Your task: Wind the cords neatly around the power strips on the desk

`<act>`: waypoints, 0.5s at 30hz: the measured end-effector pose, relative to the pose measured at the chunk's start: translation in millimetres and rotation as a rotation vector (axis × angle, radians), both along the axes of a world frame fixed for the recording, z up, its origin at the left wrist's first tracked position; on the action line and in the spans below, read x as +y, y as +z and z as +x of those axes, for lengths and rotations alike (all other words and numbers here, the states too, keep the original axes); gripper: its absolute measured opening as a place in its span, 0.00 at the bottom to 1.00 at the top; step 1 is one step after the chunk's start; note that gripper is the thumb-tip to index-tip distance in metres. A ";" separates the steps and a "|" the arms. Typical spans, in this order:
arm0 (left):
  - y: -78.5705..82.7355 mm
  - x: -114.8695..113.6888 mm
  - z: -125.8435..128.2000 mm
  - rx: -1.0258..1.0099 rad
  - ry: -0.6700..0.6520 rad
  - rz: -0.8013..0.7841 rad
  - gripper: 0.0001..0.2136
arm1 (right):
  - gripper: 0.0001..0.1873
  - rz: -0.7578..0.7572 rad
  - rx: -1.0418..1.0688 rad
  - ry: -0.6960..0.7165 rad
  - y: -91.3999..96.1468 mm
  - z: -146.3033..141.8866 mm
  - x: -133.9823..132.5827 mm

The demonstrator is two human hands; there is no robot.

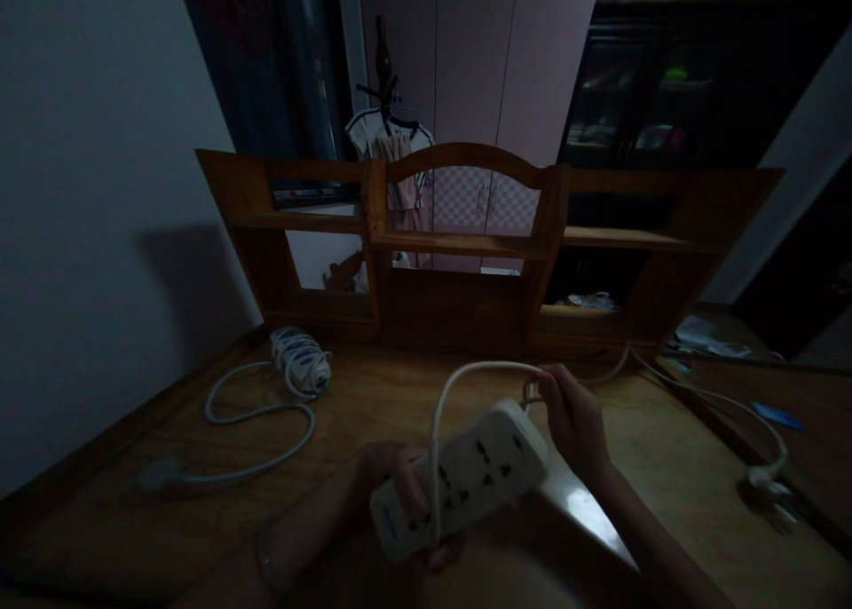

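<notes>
My left hand (399, 489) is closed round the near end of a white power strip (469, 476), held above the wooden desk (373, 396). Its white cord (466, 374) loops up over the strip and across its face. My right hand (576, 418) pinches that cord just past the strip's far end. From there the cord trails right along the desk to a plug (762, 478) near the right edge.
A second power strip wound in its own cord (301, 360) lies at the back left, its loose cable ending in a plug (160, 474). A wooden shelf hutch (466, 245) stands along the desk's back. The room is dim; a pink wardrobe (479, 76) is behind.
</notes>
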State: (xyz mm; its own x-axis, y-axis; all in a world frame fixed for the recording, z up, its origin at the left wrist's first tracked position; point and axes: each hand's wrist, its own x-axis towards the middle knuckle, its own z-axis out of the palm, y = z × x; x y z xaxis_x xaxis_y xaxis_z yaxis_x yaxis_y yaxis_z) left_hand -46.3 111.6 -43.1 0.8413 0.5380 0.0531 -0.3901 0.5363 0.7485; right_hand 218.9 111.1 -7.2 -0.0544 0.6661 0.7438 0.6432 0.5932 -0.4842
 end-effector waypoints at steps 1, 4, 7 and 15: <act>3.7 -1.2 0.6 -0.003 0.014 0.007 0.23 | 0.12 -0.015 0.012 -0.016 0.0 0.3 0.6; 17.1 -4.5 2.5 -0.024 0.051 0.037 0.19 | 0.12 -0.033 -0.036 -0.024 -1.3 -2.3 2.8; 29.1 -2.8 4.2 -0.067 0.114 0.061 0.16 | 0.11 -0.014 -0.206 0.031 -6.2 -16.1 1.1; 23.1 28.4 1.4 0.158 0.589 -0.080 0.12 | 0.10 0.058 -0.627 0.106 -23.5 -47.0 -11.1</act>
